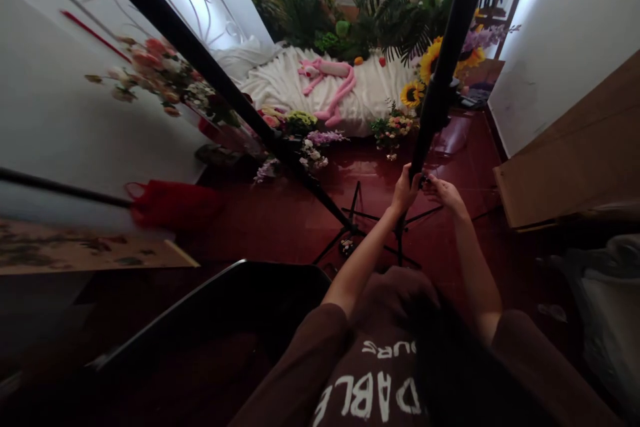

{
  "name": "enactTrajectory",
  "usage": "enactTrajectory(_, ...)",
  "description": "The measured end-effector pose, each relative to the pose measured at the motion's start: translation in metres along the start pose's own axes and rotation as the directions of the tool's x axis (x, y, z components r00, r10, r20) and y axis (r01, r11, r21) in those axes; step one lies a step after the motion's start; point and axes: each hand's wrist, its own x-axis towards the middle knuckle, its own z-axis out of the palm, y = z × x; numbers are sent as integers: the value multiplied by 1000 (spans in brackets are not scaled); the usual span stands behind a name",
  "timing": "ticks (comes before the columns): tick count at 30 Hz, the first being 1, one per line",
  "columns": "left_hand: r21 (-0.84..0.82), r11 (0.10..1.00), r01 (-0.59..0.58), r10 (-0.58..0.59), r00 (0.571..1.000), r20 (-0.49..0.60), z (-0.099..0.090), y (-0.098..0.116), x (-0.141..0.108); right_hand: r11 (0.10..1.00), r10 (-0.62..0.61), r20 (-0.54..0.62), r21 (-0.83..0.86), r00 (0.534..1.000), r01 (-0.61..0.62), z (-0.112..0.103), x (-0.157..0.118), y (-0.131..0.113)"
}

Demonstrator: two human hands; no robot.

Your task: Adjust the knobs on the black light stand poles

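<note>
My left hand is wrapped round the lower part of a black stand pole, which leans up to the right. Beside it, on the pole's right, my right hand has its fingers at a small dark knob. Those fingers are bent toward the knob, and their exact grip is too small to tell. Above my hands the pole carries a thicker dark clamp. A second black pole slants from the upper left down to spread legs on the dark red floor.
Ahead, a white draped cloth holds a pink plush toy. Sunflowers and pink flowers flank it, with green plants behind. A cardboard panel leans at right. A red bag and black object are at left.
</note>
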Motion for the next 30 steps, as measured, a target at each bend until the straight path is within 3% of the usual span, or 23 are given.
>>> enactTrajectory(7,12,1000,-6,6,1000,-18,1,-1,1,975,-223,36,9,974,223,-8,0,3)
enactTrajectory(12,12,1000,5,-5,999,-34,3,-5,2,888,-443,61,-108,895,447,-13,5,0)
enactTrajectory(15,2,1000,2,-2,999,-36,4,-6,1,838,-513,50,-186,857,513,-14,3,-1)
enactTrajectory(18,-8,1000,-21,20,999,-32,4,-5,1,781,-561,126,-248,818,574,-9,-5,-10)
enactTrajectory(24,-23,1000,-20,19,1000,-24,3,-1,0,607,-751,76,-309,655,732,29,-22,-70)
enactTrajectory(27,-15,1000,2,-3,1000,-17,3,1,-1,496,-840,71,-304,538,813,50,-17,-110)
enactTrajectory(30,-9,1000,-4,4,1000,-31,5,0,-2,367,-891,72,-468,449,804,61,-7,-139)
